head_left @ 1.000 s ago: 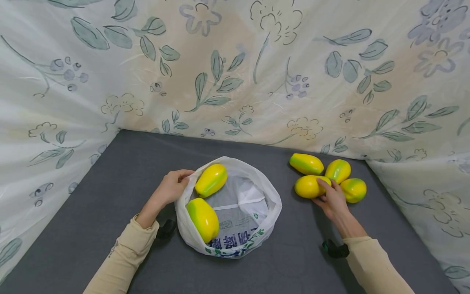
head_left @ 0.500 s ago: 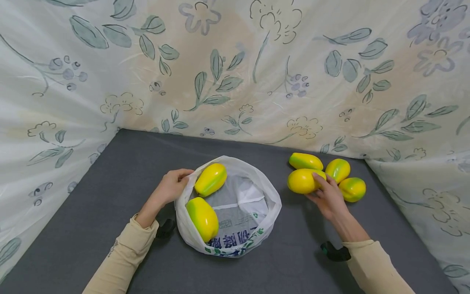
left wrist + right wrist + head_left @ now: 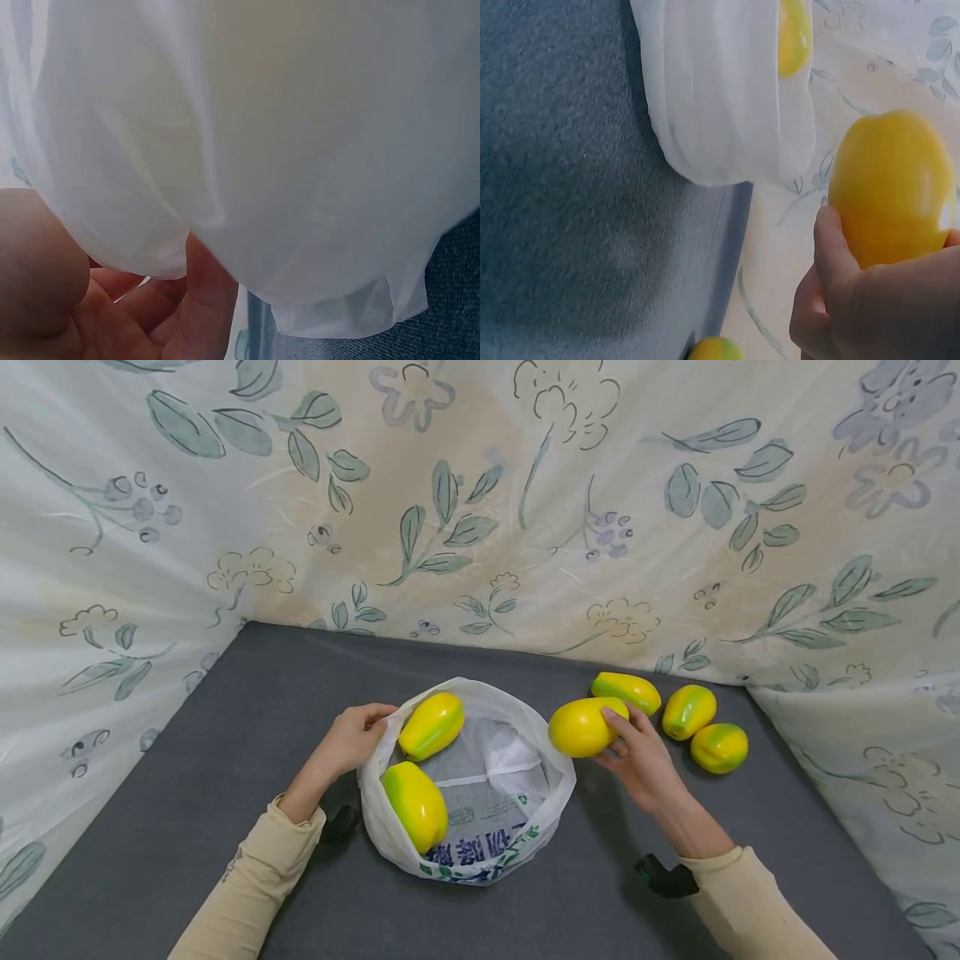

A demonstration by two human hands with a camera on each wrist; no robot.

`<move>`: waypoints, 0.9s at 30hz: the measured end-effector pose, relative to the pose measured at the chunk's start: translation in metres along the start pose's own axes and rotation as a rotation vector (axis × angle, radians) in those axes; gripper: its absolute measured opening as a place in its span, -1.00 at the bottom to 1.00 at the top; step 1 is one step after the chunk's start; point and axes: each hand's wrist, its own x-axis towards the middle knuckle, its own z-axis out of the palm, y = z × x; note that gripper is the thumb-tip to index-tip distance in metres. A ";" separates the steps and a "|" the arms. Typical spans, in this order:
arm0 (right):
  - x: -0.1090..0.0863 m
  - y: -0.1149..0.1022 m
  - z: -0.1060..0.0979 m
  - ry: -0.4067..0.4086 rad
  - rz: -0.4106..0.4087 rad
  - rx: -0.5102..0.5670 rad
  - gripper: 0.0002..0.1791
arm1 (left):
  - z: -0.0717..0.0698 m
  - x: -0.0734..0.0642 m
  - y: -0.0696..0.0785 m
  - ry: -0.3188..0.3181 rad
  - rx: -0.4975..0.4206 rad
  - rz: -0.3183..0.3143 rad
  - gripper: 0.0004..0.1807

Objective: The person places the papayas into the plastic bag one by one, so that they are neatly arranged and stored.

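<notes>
A white plastic bag [image 3: 558, 777] stands wide-mouthed on the dark table, with two yellow-green papayas [image 3: 415, 807] inside along its left side. My left hand [image 3: 352, 739] pinches the bag's left rim; in the left wrist view the bag [image 3: 315, 150] hangs over part of the fingers [image 3: 206, 292]. With thumb and fingers my right hand [image 3: 637, 756] grips another papaya [image 3: 581, 728], raised beside the bag's right rim and overlapping it in the head view. The right wrist view shows this held papaya [image 3: 892, 187] higher than the bag's rim [image 3: 795, 112].
Three more papayas [image 3: 688, 712] lie at the table's back right, beyond my right hand. A floral cloth [image 3: 480, 510] hangs as a wall behind the dark table [image 3: 300, 668] and along both sides.
My right hand has lifted the papaya from the group at the right and carried it left to the bag's right rim. The left hand and the bag stay in place.
</notes>
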 end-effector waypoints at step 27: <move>-0.010 0.034 0.051 -0.295 0.105 -0.117 -0.32 | 0.001 0.000 -0.001 0.007 0.007 0.019 -0.64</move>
